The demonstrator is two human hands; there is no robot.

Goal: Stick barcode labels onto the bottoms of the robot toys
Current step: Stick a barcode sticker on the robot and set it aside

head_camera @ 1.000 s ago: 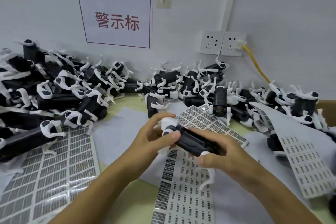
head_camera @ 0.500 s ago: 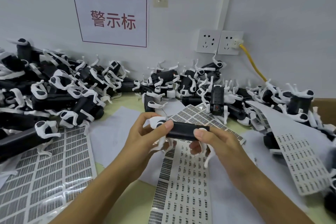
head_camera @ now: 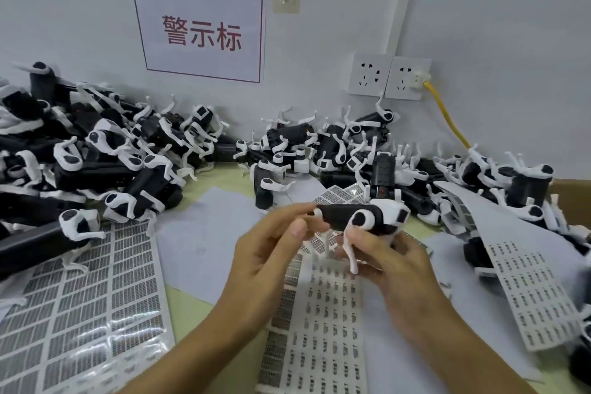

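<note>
- Left fingers (head_camera: 289,213) are curling round the tail end of a toy (head_camera: 358,217), thumb pressing near its black body; the left hand (head_camera: 265,253) is gripping it at 9 o'clock of the toy.
- Right fingers (head_camera: 361,238) are pinching the toy's underside and white legs; the right hand (head_camera: 399,262) is cupping it from 5 o'clock.
- The toy is lying level in the air above a label sheet (head_camera: 323,323), its white head pointing to 3 o'clock.
- More toys are lying heaped in a pile (head_camera: 96,150) from 9 to 2 o'clock.
- A second sheet (head_camera: 86,304) is lying at 8 o'clock, another sheet (head_camera: 531,291) at 4 o'clock.
</note>
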